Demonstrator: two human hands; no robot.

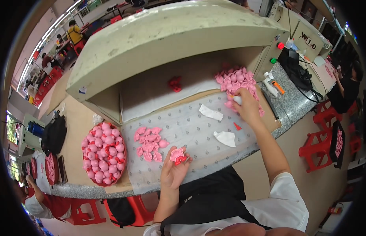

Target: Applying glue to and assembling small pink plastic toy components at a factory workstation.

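My left hand [174,171], low in front of me, holds a small pink and red moulded piece [177,156] in its fingers, hollow side up. Out to the right, my right hand [247,105] is closed around a small white tube-like thing [237,100], mostly hidden by the fingers. It is at the near edge of a heap of pink rounded pieces [240,78]. On the patterned white sheet [183,133], a loose group of pink shell-like pieces [148,142] lies left of centre. A red pointed cap [237,126] rests near my right forearm.
A red-rimmed basket [104,153] of pink balls with red parts stands left. A beige hooded box [175,43] arches over the table, with red pieces [175,84] inside. White scraps [211,112], a white tube [270,87] and an orange tube [278,87] lie about. Red stools [320,145] stand right.
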